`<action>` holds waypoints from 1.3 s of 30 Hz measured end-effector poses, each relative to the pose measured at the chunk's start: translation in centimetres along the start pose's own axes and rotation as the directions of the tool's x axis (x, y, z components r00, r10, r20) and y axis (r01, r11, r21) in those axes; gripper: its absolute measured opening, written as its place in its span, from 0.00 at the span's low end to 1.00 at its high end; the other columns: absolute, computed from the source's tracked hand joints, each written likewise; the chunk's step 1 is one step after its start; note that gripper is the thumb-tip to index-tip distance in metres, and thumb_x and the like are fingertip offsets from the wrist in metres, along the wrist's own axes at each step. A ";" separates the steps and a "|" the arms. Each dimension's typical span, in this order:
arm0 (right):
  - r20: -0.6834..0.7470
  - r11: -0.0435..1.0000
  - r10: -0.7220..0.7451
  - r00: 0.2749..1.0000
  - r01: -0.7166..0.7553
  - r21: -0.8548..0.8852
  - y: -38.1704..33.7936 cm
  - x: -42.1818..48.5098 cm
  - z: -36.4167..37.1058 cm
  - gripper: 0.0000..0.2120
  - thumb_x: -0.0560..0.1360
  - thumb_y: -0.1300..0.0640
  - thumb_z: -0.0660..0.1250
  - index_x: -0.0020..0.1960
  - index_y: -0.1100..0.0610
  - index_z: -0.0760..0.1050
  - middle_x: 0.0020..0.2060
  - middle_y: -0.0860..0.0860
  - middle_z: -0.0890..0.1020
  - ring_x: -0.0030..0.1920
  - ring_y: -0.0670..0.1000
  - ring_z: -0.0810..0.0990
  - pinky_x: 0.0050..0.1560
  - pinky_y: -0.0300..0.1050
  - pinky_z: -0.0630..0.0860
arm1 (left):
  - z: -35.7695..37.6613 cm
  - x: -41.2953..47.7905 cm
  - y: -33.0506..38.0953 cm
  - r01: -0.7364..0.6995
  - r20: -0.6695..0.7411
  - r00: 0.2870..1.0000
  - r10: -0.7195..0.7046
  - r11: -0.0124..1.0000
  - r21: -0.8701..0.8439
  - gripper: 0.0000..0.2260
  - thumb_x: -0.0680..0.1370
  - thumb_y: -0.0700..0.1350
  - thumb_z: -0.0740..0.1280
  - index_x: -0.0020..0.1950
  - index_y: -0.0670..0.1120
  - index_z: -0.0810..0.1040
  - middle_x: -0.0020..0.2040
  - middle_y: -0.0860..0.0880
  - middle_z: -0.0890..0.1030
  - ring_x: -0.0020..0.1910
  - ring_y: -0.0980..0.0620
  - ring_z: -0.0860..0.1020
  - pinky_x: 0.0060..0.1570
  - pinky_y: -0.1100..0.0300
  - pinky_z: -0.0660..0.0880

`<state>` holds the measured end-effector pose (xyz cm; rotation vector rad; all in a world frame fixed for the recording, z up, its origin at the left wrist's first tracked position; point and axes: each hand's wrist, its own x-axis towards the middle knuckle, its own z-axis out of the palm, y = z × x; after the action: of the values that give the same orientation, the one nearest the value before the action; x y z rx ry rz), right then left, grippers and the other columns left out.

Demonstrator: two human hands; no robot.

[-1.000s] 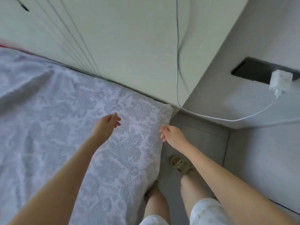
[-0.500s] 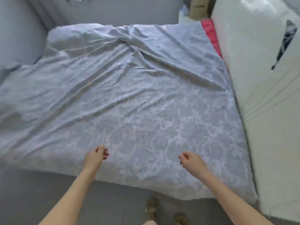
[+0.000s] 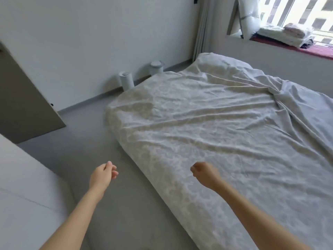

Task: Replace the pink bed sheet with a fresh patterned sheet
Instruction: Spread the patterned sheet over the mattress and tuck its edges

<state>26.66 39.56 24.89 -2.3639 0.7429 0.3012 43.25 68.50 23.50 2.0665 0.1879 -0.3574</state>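
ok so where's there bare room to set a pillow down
The floor between the sheet's near edge, the door and the white unit on the left is bare. The sheet top holds nothing, though wrinkled. Crowded: the sill, stacked with folded piles, and the wall strip by two bins.

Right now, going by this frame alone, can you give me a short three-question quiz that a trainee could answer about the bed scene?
1. True or false: the left hand grips the patterned sheet.
2. What stands on the floor by the wall beyond the bed?
A. two white cylindrical containers
B. a chair
C. a floor lamp
3. Fill in: the folded linens lie on the ____.

Key
1. False. The left hand is over the bare floor and holds nothing. The right hand is over the sheet's near edge, also holding nothing.
2. A
3. windowsill
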 end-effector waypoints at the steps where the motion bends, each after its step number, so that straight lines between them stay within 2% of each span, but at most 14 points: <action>1: 0.001 1.000 -0.004 1.000 0.004 -0.013 -2.0 1.5 0.5 0.17 0.80 0.51 0.55 0.45 0.61 0.77 0.43 0.55 0.83 0.40 0.55 0.80 0.36 0.43 0.69 | -1.4 1.6 0.3 0.001 -0.009 1.000 -0.001 1.000 -0.003 0.17 0.82 0.48 0.55 0.43 0.41 0.78 0.36 0.45 0.82 0.38 0.46 0.80 0.51 0.50 0.75; 4: 0.013 0.999 -0.050 0.999 0.050 -0.021 -9.7 7.1 2.4 0.17 0.80 0.52 0.56 0.42 0.61 0.75 0.40 0.56 0.82 0.33 0.51 0.74 0.33 0.43 0.67 | -6.9 8.3 1.0 0.001 -0.045 0.999 -0.001 1.000 -0.010 0.16 0.82 0.47 0.55 0.42 0.42 0.78 0.36 0.46 0.83 0.40 0.45 0.81 0.51 0.50 0.75; 7: -0.004 0.995 -0.089 0.996 0.089 -0.046 -16.6 12.1 3.6 0.17 0.81 0.52 0.56 0.44 0.63 0.76 0.34 0.54 0.79 0.32 0.51 0.73 0.34 0.43 0.67 | -11.5 14.7 2.0 -0.004 -0.105 0.994 0.004 1.000 0.005 0.15 0.81 0.47 0.56 0.41 0.43 0.78 0.36 0.48 0.82 0.42 0.45 0.81 0.52 0.51 0.74; 10: -0.023 0.988 -0.123 0.992 0.120 -0.093 -21.7 16.4 4.0 0.15 0.80 0.52 0.56 0.44 0.60 0.76 0.38 0.55 0.82 0.35 0.52 0.77 0.34 0.43 0.69 | -14.4 19.7 2.7 -0.024 -0.125 0.992 0.028 0.999 0.032 0.14 0.81 0.46 0.56 0.40 0.45 0.78 0.37 0.49 0.82 0.42 0.45 0.80 0.50 0.53 0.74; 12: -0.028 0.978 -0.174 0.984 0.169 -0.123 -25.3 20.5 4.3 0.13 0.80 0.52 0.57 0.45 0.56 0.77 0.40 0.51 0.83 0.39 0.51 0.80 0.37 0.43 0.72 | -16.0 23.9 3.0 -0.023 -0.139 0.990 0.028 0.999 0.037 0.13 0.80 0.45 0.57 0.41 0.45 0.78 0.37 0.51 0.82 0.42 0.46 0.80 0.48 0.54 0.73; 14: -0.028 0.965 -0.223 0.974 0.216 -0.151 -29.0 25.5 4.6 0.11 0.80 0.52 0.58 0.50 0.54 0.78 0.44 0.48 0.83 0.43 0.49 0.80 0.41 0.42 0.74 | -17.3 28.6 3.4 -0.009 -0.149 0.989 0.014 0.999 0.039 0.11 0.80 0.44 0.59 0.42 0.45 0.79 0.37 0.52 0.81 0.42 0.48 0.80 0.49 0.54 0.74; 18: -0.007 0.938 -0.278 0.961 0.270 -0.217 -35.3 35.7 5.3 0.11 0.79 0.51 0.60 0.57 0.52 0.77 0.47 0.47 0.82 0.43 0.47 0.77 0.37 0.37 0.72 | -19.0 38.0 4.4 -0.018 -0.176 0.984 0.026 0.999 0.042 0.08 0.78 0.42 0.61 0.44 0.44 0.79 0.39 0.51 0.82 0.41 0.49 0.79 0.48 0.54 0.74; 20: 0.003 0.932 -0.288 0.958 0.281 -0.229 -38.5 42.0 5.9 0.11 0.79 0.51 0.61 0.58 0.52 0.77 0.48 0.48 0.83 0.44 0.47 0.78 0.40 0.39 0.73 | -19.7 44.0 5.2 -0.008 -0.184 0.983 0.019 0.998 0.060 0.08 0.78 0.43 0.62 0.42 0.46 0.79 0.38 0.53 0.81 0.41 0.49 0.79 0.48 0.55 0.74; 23: 0.052 0.928 -0.275 0.960 0.279 -0.249 -43.4 51.1 6.6 0.12 0.79 0.51 0.61 0.59 0.52 0.77 0.48 0.48 0.83 0.48 0.48 0.80 0.47 0.42 0.76 | -20.8 53.5 6.4 0.021 -0.183 0.983 -0.014 0.999 0.034 0.10 0.77 0.41 0.63 0.37 0.50 0.77 0.36 0.52 0.81 0.43 0.46 0.80 0.49 0.53 0.75; 26: 0.106 0.920 -0.253 0.962 0.273 -0.281 -47.3 58.1 7.1 0.13 0.79 0.52 0.61 0.61 0.52 0.76 0.51 0.48 0.83 0.50 0.49 0.80 0.48 0.42 0.76 | -21.5 61.0 8.1 0.059 -0.164 0.985 -0.051 0.997 0.046 0.11 0.77 0.39 0.64 0.36 0.50 0.76 0.35 0.50 0.81 0.45 0.43 0.80 0.50 0.51 0.75; 32: 0.185 0.913 -0.189 0.964 0.242 -0.328 -52.3 69.0 8.1 0.13 0.79 0.52 0.60 0.61 0.52 0.75 0.54 0.48 0.81 0.51 0.49 0.80 0.47 0.42 0.76 | -20.4 72.8 11.3 0.075 -0.086 0.994 -0.065 0.989 0.124 0.08 0.76 0.41 0.65 0.39 0.50 0.78 0.38 0.51 0.82 0.44 0.48 0.80 0.48 0.56 0.73; 35: 0.185 0.916 -0.143 0.972 0.201 -0.349 -53.9 74.7 8.5 0.13 0.79 0.52 0.59 0.61 0.53 0.76 0.54 0.48 0.81 0.51 0.50 0.80 0.47 0.42 0.76 | -19.3 79.9 13.0 0.061 -0.004 0.998 -0.062 0.986 0.154 0.06 0.76 0.41 0.65 0.40 0.48 0.79 0.40 0.50 0.83 0.46 0.48 0.80 0.48 0.57 0.72; 39: 0.097 0.961 -0.006 0.995 0.033 -0.276 -55.6 83.2 8.7 0.12 0.79 0.52 0.59 0.56 0.54 0.78 0.50 0.49 0.82 0.48 0.51 0.80 0.44 0.43 0.75 | -17.7 91.8 16.9 -0.022 0.131 0.991 -0.008 0.973 0.229 0.06 0.76 0.42 0.65 0.40 0.49 0.78 0.42 0.50 0.83 0.46 0.48 0.79 0.48 0.56 0.73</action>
<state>126.43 44.45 14.26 -2.5960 0.6680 0.5365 137.73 74.21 15.55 2.2610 0.0615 -0.5304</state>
